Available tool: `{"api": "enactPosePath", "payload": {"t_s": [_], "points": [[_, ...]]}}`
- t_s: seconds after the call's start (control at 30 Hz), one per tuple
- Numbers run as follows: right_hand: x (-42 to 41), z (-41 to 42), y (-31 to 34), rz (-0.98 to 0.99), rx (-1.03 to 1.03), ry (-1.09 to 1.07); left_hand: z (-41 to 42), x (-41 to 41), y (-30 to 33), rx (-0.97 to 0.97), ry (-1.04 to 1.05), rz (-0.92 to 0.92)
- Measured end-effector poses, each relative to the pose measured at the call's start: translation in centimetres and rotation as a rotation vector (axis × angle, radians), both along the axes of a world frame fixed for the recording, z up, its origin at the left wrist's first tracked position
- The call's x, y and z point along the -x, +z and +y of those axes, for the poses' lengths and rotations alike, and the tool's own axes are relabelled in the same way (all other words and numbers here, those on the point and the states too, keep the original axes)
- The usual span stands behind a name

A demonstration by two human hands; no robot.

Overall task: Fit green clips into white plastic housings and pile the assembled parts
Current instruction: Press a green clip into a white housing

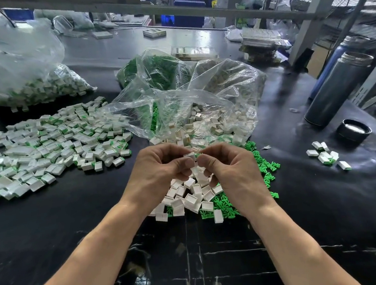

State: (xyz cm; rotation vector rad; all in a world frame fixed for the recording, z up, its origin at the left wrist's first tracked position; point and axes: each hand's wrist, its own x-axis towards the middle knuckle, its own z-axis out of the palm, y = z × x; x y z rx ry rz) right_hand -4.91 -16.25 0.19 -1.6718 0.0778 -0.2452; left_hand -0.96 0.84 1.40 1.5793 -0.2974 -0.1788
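Note:
My left hand [159, 167] pinches a small white housing [191, 155] above the table's middle. My right hand [225, 168] pinches a green clip [197, 155] against the housing's right side; only a sliver of green shows between the fingertips. Below the hands lies a heap of loose white housings [191, 194] on scattered green clips [262, 170]. A wide pile of assembled white-and-green parts [53, 145] spreads over the table at the left.
An open clear bag [179, 102] of housings and clips lies behind the hands. A full bag of assembled parts [29, 85] sits far left. Two metal flasks [334, 88], a black lid [354, 130] and a few assembled parts [324, 155] stand right on the black table [64, 221].

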Motion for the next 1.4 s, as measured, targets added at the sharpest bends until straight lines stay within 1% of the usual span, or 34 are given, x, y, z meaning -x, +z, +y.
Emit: {"api": "enactPosePath", "payload": {"t_s": [0.33,0.57,0.73,0.9,1.03,1.07,1.13,1.23,1.33,1.4], "points": [[0.4,0.5,0.0,-0.059,0.250,-0.037,-0.1,-0.1,-0.3,-0.092,0.047,-0.040],[0.7,0.6,0.4,-0.159,0.450,-0.061,0.0,0.1,-0.3,-0.183,0.053,-0.123],[0.7,0.8,0.8,-0.198,0.549,-0.060,0.0,0.1,-0.4,-0.252,0.055,-0.177],[0.7,0.9,0.8,-0.228,0.592,-0.071,0.1,-0.1,-0.6,-0.265,0.045,-0.202],[0.7,0.9,0.6,-0.249,0.655,-0.076,0.2,-0.2,-0.8,-0.327,0.026,-0.247],[0.7,0.9,0.5,-0.249,0.648,-0.078,0.2,-0.3,-0.8,-0.332,0.027,-0.251],[0.6,0.9,0.3,-0.215,0.562,-0.084,0.1,-0.3,-0.8,-0.299,0.036,-0.230],[0.4,0.8,0.0,-0.135,0.322,-0.080,0.0,-0.1,-0.6,-0.176,0.025,-0.169],[0.3,0.7,0.2,-0.130,0.100,-0.069,-0.3,0.0,-0.4,-0.036,0.012,-0.125],[0.2,0.8,0.4,-0.136,-0.005,-0.063,-0.3,-0.1,-0.4,0.021,0.008,-0.111]]}}
